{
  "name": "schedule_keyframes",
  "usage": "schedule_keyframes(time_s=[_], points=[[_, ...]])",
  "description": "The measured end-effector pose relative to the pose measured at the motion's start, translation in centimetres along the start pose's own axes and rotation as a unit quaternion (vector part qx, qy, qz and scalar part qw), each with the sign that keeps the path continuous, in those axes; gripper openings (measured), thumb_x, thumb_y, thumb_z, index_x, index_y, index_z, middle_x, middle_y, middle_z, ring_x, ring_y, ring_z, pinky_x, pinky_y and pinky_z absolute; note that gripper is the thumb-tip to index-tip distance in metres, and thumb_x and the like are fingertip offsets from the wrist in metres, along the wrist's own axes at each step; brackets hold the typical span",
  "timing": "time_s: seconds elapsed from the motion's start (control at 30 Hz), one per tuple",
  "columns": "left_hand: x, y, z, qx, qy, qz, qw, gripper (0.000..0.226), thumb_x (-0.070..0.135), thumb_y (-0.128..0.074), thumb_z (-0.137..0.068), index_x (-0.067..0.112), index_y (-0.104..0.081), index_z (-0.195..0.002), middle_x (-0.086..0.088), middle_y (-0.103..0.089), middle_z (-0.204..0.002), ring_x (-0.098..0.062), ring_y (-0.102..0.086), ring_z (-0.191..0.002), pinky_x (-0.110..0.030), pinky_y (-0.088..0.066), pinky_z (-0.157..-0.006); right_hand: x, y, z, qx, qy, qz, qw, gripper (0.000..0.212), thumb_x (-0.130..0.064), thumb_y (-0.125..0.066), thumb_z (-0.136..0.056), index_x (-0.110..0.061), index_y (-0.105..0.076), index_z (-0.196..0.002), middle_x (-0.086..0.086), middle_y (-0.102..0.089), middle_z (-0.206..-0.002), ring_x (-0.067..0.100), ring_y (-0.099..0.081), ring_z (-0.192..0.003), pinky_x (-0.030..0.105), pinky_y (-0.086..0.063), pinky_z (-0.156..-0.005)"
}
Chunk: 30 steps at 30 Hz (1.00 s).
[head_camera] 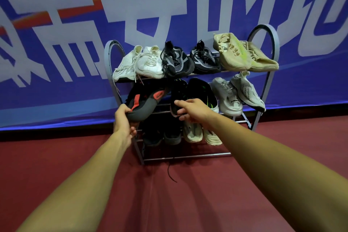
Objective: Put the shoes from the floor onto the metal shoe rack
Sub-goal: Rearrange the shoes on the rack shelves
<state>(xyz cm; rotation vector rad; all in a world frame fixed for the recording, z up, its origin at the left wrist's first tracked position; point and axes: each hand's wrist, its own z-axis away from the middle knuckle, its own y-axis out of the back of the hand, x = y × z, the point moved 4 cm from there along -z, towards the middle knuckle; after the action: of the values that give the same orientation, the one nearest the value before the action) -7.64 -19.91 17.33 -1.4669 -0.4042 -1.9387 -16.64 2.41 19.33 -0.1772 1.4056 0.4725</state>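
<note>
Shoes are nearly all on the metal shoe rack [271, 88]; the last two are in hand at its middle shelf. The left hand [123, 120] is clenched on the toe of a black-and-red shoe [145, 102], which sits tilted, its heel far in and its toe past the near rail. The right hand [190, 110] pinches the near end of a black shoe [178, 96], just left of the black shoe with green stripes [202, 92].

To finish well, I judge each shoe should go farther back until its sole rests flat across both rails, and be let go only once it sits steady.

Room is tight: the top shelf's white sneakers [139, 64] hang low just above, and a dangling white lace [136, 78] could snag. Grey sneakers [238, 95] fill the right end. The left side frame stands just beside the red shoe. On the floor [75, 156] near the rack trails a loose black lace [170, 172].
</note>
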Motion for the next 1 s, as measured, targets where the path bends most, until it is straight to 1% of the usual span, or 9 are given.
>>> schedule_keyframes(time_s=[0.1,0.2,0.33,0.4,0.5,0.6,0.67,0.83,1.0], points=[[0.4,1.5,-0.2,-0.029,-0.017,-0.026,0.999,0.02,0.037,-0.047,-0.071,0.023,-0.038,-0.063,0.005,-0.039,-0.044,-0.013,-0.024,-0.035,-0.023,-0.013,-0.043,0.0,1.5,-0.5,0.059,0.0,-0.052,0.997,0.047,-0.046,-0.063,-0.094,-0.005,-0.06,-0.115,0.016,-0.071,-0.112,0.017,-0.065,-0.063,0.023,-0.038,-0.052],[0.6,2.0,-0.2,-0.087,-0.019,-0.047,0.995,0.02,0.037,-0.047,-0.073,0.019,-0.045,-0.065,0.005,-0.04,-0.045,-0.012,-0.023,-0.035,-0.023,-0.014,-0.04,0.6,3.3,-0.7,0.136,-0.022,-0.093,0.986,0.046,-0.051,-0.065,-0.09,-0.006,-0.063,-0.1,0.017,-0.073,-0.095,0.02,-0.066,-0.064,0.02,-0.039,-0.044],[0.8,1.2,0.4,-0.138,0.001,0.012,0.99,0.032,0.037,-0.049,-0.082,0.014,-0.069,-0.079,-0.001,-0.064,-0.062,-0.015,-0.051,-0.043,-0.019,-0.036,-0.039,1.6,4.8,-0.7,0.171,-0.048,-0.172,0.969,0.025,-0.032,-0.066,-0.09,-0.009,-0.056,-0.088,0.002,-0.06,-0.059,0.012,-0.052,-0.04,0.018,-0.032,-0.037],[0.7,0.5,0.3,-0.143,0.016,0.027,0.989,0.033,0.043,-0.051,-0.085,0.016,-0.071,-0.092,-0.003,-0.07,-0.081,-0.015,-0.063,-0.06,-0.023,-0.047,-0.052,2.0,5.2,-0.7,0.184,-0.053,-0.164,0.968,0.018,-0.022,-0.065,-0.089,-0.006,-0.061,-0.095,0.005,-0.059,-0.065,0.014,-0.053,-0.043,0.015,-0.031,-0.033],[-0.2,0.1,-0.2,-0.08,0.049,0.028,0.995,0.037,0.055,-0.057,-0.084,0.021,-0.065,-0.095,0.003,-0.065,-0.085,-0.011,-0.056,-0.068,-0.025,-0.041,-0.06,2.1,5.2,-0.6,0.195,-0.058,-0.193,0.96,0.012,-0.012,-0.062,-0.089,-0.004,-0.056,-0.095,0.009,-0.056,-0.071,0.017,-0.051,-0.045,0.015,-0.033,-0.032],[-0.9,-0.9,-0.7,-0.06,0.057,0.008,0.997,0.05,0.061,-0.063,-0.081,0.018,-0.066,-0.106,0.002,-0.063,-0.086,-0.01,-0.051,-0.065,-0.024,-0.035,-0.057,1.6,5.5,-1.0,0.194,-0.053,-0.258,0.945,0.01,-0.005,-0.059,-0.09,-0.002,-0.05,-0.092,0.017,-0.059,-0.077,0.021,-0.056,-0.044,0.025,-0.049,-0.042],[-1.2,-2.1,-0.6,-0.069,0.047,-0.015,0.996,0.056,0.058,-0.068,-0.08,0.014,-0.066,-0.114,0.002,-0.065,-0.089,-0.009,-0.054,-0.065,-0.023,-0.036,-0.055,1.3,6.0,-1.2,0.189,-0.047,-0.269,0.943,0.013,-0.002,-0.056,-0.091,-0.001,-0.046,-0.098,0.013,-0.053,-0.062,0.02,-0.049,-0.035,0.03,-0.05,-0.047],[-1.8,-6.2,0.9,-0.136,0.068,-0.045,0.987,0.052,0.055,-0.069,-0.082,0.015,-0.068,-0.115,0.005,-0.071,-0.095,-0.007,-0.059,-0.072,-0.021,-0.037,-0.057,1.7,5.2,-0.4,0.118,-0.089,-0.281,0.948,0.008,-0.006,-0.051,-0.084,-0.009,-0.046,-0.079,0.002,-0.042,-0.042,0.02,-0.053,-0.04,0.019,-0.03,-0.041],[-1.6,-10.0,1.9,-0.109,0.06,-0.008,0.992,0.044,0.041,-0.075,-0.081,0.029,-0.05,-0.114,0.001,-0.068,-0.1,-0.012,-0.062,-0.079,-0.024,-0.032,-0.055,1.6,3.8,0.2,0.041,-0.088,-0.235,0.967,0.008,-0.005,-0.056,-0.076,-0.007,-0.057,-0.084,0.011,-0.066,-0.068,0.009,-0.054,-0.04,0.018,-0.033,-0.052]])
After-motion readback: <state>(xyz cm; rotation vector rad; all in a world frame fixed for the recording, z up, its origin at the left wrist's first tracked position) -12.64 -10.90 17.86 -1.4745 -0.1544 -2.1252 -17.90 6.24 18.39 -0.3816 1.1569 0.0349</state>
